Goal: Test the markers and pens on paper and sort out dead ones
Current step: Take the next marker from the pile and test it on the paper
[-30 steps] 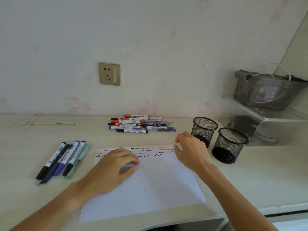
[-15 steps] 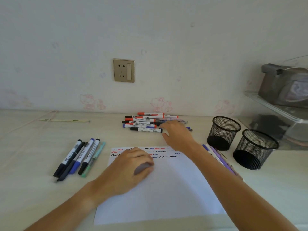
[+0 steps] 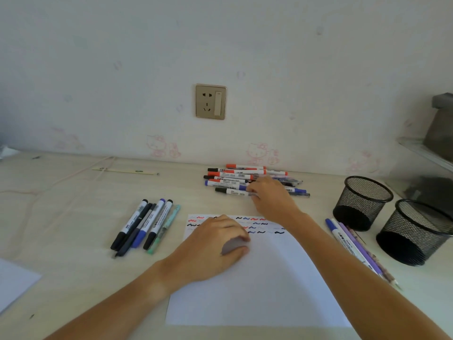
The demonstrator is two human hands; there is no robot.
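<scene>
A white paper sheet with red, blue and black squiggles along its top edge lies in front of me. My left hand rests on it with fingers loosely curled. Behind the sheet is a pile of red, blue and black markers. My right hand reaches into this pile, and its fingertips curl round the right end of the front black-capped marker. Several markers and a green pen lie in a row to the left. A blue marker and purple pens lie right of the sheet.
Two black mesh cups stand at the right, one farther back and one nearer. A clear shelf is at the far right. A thin wooden strip lies at the back left, and another paper pokes in at the left edge.
My right hand moved from the sheet's top right corner back to the marker pile and closed on the front black-capped marker. My left hand stayed on the paper.
</scene>
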